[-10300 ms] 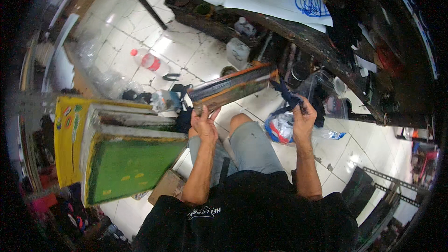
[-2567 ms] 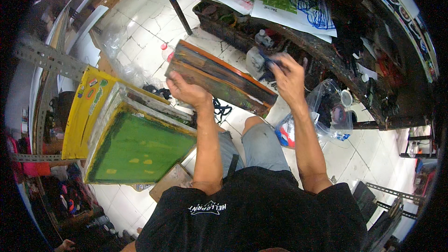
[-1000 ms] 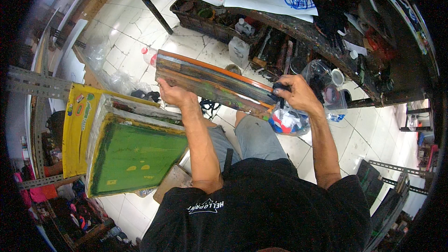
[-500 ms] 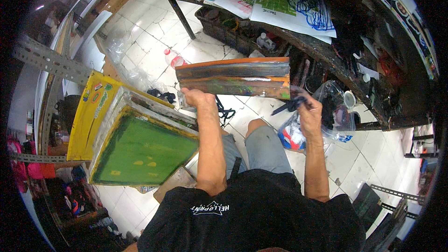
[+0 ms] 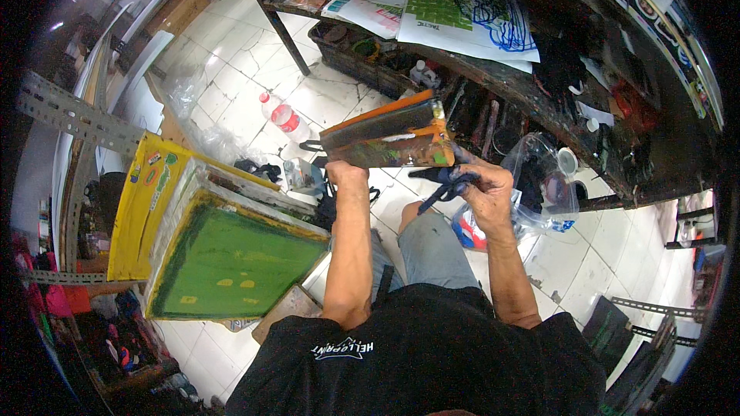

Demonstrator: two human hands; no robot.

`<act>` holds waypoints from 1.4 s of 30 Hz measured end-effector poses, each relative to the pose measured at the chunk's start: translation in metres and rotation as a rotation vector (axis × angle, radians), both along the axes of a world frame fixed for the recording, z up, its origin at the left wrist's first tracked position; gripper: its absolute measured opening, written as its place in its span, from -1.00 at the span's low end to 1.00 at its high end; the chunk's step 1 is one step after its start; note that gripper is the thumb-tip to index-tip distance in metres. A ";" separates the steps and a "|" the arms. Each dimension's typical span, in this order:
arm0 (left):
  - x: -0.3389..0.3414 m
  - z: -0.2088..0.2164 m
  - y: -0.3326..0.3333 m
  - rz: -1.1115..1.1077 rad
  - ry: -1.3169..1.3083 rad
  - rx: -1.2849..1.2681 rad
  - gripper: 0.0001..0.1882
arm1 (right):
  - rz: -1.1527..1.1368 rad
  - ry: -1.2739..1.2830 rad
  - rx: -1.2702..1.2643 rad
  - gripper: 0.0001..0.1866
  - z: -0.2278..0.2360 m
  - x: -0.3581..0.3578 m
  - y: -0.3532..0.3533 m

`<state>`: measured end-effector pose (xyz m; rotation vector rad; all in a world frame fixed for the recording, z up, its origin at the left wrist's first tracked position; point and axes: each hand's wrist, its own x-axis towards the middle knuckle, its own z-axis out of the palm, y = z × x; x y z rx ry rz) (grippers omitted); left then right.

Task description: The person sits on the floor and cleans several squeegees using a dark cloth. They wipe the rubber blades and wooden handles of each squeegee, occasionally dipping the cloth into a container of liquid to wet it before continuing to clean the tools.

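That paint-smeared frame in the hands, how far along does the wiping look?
Done: hard to tell. In hand: the left hand holds the frame up while the right hand presses a dark rag at its lower corner. Left: orange and green paint smears show on the frame; a green screen leans nearby.

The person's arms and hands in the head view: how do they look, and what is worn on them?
Both forearms are bare. The left hand and right hand wear no gloves, and no watch or ring is visible. A black T-shirt covers the upper body; it has a small white print on the left chest. Its short sleeves end above the elbows.
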<state>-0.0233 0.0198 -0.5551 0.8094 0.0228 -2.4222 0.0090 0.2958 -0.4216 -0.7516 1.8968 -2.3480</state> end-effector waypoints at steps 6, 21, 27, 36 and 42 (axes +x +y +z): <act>0.001 -0.011 0.005 -0.049 -0.044 -0.085 -0.45 | -0.317 0.114 0.033 -0.73 0.037 -0.014 0.000; 0.002 -0.005 0.020 -0.072 -0.085 -0.128 -0.42 | -0.121 -0.128 0.020 -0.92 0.053 -0.024 -0.029; 0.006 -0.047 0.042 -0.473 0.657 0.575 -0.87 | -0.080 -0.262 -0.075 -0.84 -0.002 -0.040 -0.032; 0.018 -0.026 0.080 -0.966 0.764 0.817 -0.64 | 0.242 -0.657 0.033 -0.60 -0.114 -0.105 -0.018; 0.027 -0.045 0.091 -1.097 0.864 0.911 -0.54 | 0.500 -0.716 -0.146 -0.64 -0.113 -0.101 -0.029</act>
